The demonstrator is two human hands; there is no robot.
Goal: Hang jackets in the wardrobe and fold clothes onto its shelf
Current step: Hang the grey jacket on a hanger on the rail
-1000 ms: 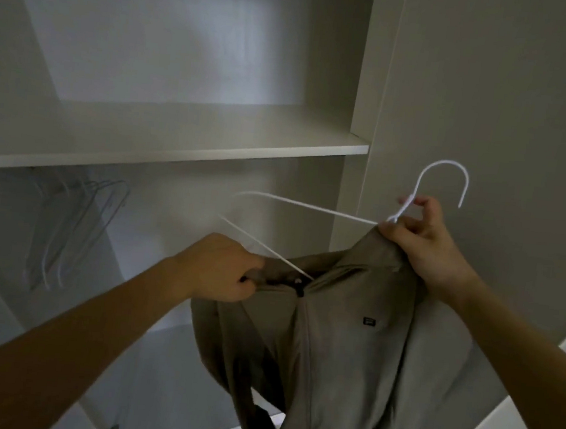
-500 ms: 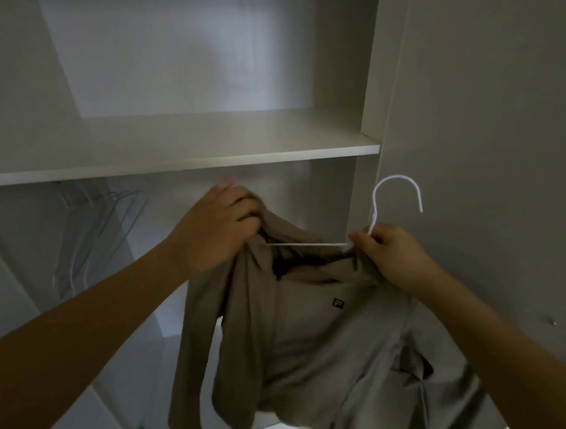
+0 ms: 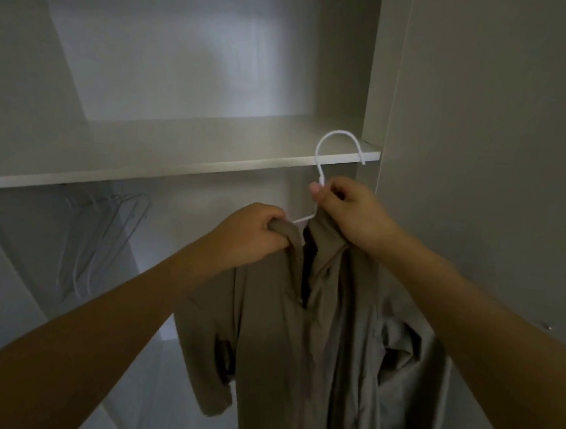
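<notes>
Two hands are working inside the wardrobe (image 3: 218, 72), below its shelf (image 3: 163, 159). Hanging between them, the jacket (image 3: 301, 335) is being held up, likely so its weight settles onto the white hanger (image 3: 323, 163). Gripping the collar fabric, the left hand (image 3: 249, 235) is apparently tugging a shoulder over the wire. Pinching the hanger's neck, the right hand (image 3: 350, 213) is keeping the hook raised near the shelf edge.
</notes>
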